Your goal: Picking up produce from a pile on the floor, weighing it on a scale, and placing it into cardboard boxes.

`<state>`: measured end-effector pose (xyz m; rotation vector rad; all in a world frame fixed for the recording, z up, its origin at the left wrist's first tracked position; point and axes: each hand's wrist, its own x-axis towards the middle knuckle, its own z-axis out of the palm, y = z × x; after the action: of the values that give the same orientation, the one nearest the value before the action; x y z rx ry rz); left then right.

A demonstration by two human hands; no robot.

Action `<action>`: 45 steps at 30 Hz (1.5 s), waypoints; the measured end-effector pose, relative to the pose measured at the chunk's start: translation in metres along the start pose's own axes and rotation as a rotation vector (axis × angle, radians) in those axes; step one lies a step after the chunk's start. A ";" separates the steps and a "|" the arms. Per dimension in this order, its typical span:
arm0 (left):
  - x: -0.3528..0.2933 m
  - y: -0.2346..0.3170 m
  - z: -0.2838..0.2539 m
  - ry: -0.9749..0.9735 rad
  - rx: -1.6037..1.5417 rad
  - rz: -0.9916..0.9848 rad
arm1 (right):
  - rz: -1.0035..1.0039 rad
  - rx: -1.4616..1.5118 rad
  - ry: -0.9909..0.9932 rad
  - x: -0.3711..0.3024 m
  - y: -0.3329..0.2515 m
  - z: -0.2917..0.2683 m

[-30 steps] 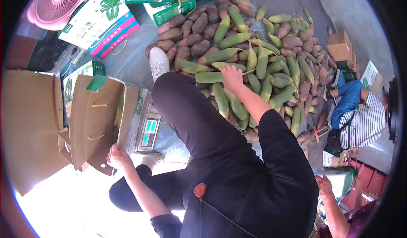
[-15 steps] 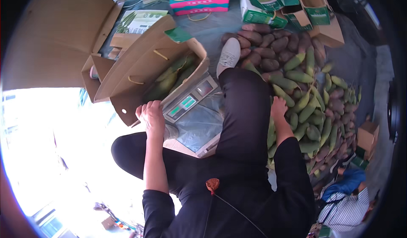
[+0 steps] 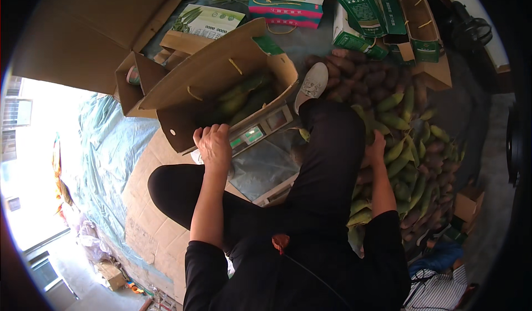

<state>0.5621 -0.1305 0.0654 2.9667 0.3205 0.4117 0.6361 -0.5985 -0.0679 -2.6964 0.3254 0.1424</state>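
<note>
Cardboard box (image 3: 221, 83), one, holding several green corn cobs (image 3: 241, 95), lies just ahead of the left hand (image 3: 213, 144), whose fingers curl over its edge; the right hand (image 3: 377, 147) rests among piled cobs, its grip hidden.

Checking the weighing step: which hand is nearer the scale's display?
Left. The left hand rests at the open cardboard box, right beside the scale display; the right hand is across the leg, on the corn pile.
</note>
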 end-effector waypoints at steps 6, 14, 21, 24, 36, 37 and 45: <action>-0.002 -0.001 0.001 -0.010 0.018 0.027 | -0.572 0.152 0.127 0.022 -0.151 -0.123; -0.001 -0.002 0.003 0.013 0.085 0.049 | -1.143 0.202 -0.023 -0.015 -0.338 -0.134; 0.001 -0.006 0.014 -0.052 0.196 0.100 | -1.175 0.283 0.283 -0.049 -0.414 -0.063; -0.003 -0.005 0.010 -0.083 0.138 0.103 | -1.105 0.195 0.022 -0.057 -0.402 -0.087; -0.002 -0.005 0.009 -0.135 0.144 0.058 | -0.393 0.394 0.388 -0.009 -0.130 -0.137; -0.002 -0.009 0.007 -0.141 0.163 0.041 | -0.275 0.355 0.356 -0.007 -0.099 -0.121; 0.002 -0.004 0.028 -0.181 0.117 0.082 | 0.253 0.294 0.025 -0.122 0.062 -0.012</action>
<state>0.5706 -0.1287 0.0389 3.1102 0.2104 0.1355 0.5032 -0.6331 -0.0629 -2.3610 0.6420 0.1241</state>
